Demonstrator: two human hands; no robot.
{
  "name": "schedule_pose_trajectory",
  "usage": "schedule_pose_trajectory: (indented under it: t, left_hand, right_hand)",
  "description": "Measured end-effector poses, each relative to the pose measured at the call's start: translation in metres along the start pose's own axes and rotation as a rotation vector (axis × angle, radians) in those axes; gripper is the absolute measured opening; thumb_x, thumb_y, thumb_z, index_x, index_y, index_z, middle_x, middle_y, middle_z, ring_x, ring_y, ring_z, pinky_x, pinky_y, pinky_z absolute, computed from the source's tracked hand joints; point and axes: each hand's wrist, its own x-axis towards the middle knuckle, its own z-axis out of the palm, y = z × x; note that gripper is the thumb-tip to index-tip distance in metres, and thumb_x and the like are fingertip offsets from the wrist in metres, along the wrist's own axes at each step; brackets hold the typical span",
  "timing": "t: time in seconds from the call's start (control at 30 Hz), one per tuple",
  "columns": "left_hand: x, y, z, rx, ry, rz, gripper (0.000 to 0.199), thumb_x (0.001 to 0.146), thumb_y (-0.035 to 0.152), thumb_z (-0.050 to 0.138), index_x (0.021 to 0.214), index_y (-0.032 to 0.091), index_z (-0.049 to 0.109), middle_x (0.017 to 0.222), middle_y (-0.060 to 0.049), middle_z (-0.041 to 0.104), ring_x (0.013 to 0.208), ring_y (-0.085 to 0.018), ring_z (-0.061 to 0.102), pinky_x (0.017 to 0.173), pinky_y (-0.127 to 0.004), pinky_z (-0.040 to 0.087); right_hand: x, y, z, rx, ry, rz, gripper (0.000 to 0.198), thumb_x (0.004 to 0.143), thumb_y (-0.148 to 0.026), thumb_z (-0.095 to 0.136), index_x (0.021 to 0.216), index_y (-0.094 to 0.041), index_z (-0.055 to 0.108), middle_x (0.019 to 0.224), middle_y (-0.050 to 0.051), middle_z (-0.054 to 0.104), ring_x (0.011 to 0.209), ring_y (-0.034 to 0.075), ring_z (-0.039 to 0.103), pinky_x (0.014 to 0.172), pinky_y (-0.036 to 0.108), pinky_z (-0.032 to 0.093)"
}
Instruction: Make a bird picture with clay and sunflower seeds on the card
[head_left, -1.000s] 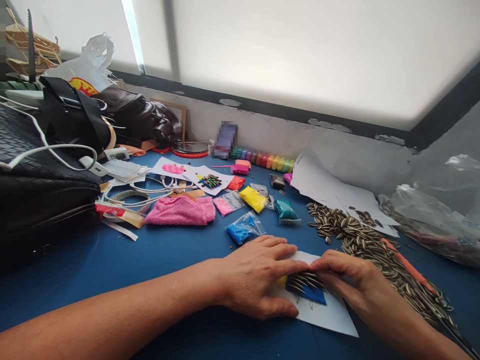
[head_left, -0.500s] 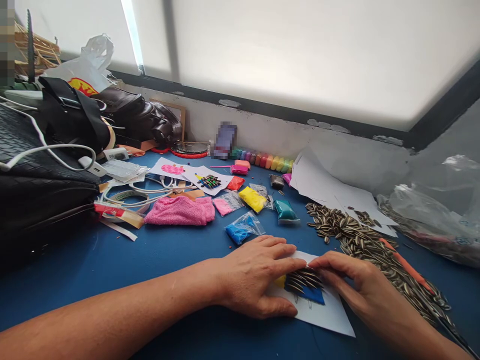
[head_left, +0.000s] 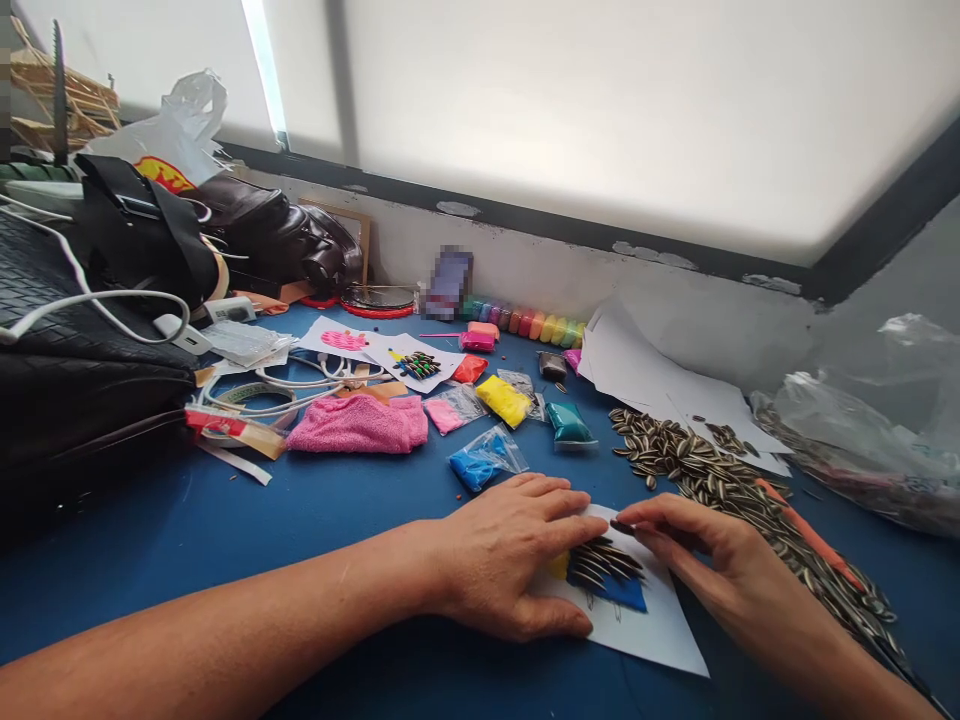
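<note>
My left hand (head_left: 517, 560) lies flat with its fingers spread on a sheet of white paper (head_left: 660, 635). On that paper is a patch of blue clay (head_left: 626, 594) with a bit of yellow clay (head_left: 558, 567) at its left, partly under my fingers. Several striped sunflower seeds (head_left: 600, 562) stick out of the blue clay in slanting rows. My right hand (head_left: 697, 560) pinches a single sunflower seed (head_left: 621, 526) between thumb and forefinger, just above the upper edge of the rows. Pencil strokes show below the clay.
A heap of sunflower seeds (head_left: 720, 475) spreads at the right, with an orange tool (head_left: 810, 535) on it. Clay packets in blue (head_left: 476, 466), yellow (head_left: 504, 400) and teal (head_left: 570, 424) lie ahead. A pink cloth (head_left: 358, 425) and a black bag (head_left: 90, 400) are leftward.
My right hand has drawn back slightly from the clay, and the seed in its pinch now shows. My left hand stays on the paper.
</note>
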Motion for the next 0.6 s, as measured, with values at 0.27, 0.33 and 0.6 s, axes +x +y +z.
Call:
schedule_pose_trajectory:
  t: [0.27,0.33,0.6]
  left_hand:
    - [0.0001,-0.0005,0.0005,-0.039,0.002,-0.012,0.075,0.083,0.053,0.064,0.143,0.011,0.044,0.145,-0.016,0.049,0.135,-0.032,0.044,0.115,-0.042,0.030]
    - [0.0002,0.0002,-0.0007,-0.050,-0.003,-0.017,0.075,0.083,0.053,0.065,0.142,0.012,0.044,0.145,-0.016,0.049,0.135,-0.032,0.044,0.115,-0.042,0.030]
    - [0.0010,0.0017,-0.0026,-0.097,-0.014,-0.042,0.072,0.084,0.053,0.063,0.142,0.016,0.042,0.146,-0.015,0.047,0.133,-0.031,0.046,0.115,-0.044,0.029]
  right_hand:
    - [-0.0005,0.0031,0.0011,-0.105,-0.057,0.004,0.027,0.087,-0.043,0.054,0.087,-0.025,0.074,0.080,0.002,0.072,0.065,0.016,0.064,0.059,0.027,0.051]
    - [-0.0005,0.0045,0.0028,-0.124,-0.057,-0.017,0.024,0.088,-0.041,0.055,0.087,-0.025,0.074,0.075,0.001,0.069,0.060,0.014,0.061,0.056,0.026,0.049]
    - [0.0027,0.0045,0.0013,-0.114,-0.043,-0.076,0.029,0.093,-0.042,0.050,0.089,-0.024,0.074,0.085,0.005,0.070,0.073,0.018,0.066,0.067,0.029,0.054]
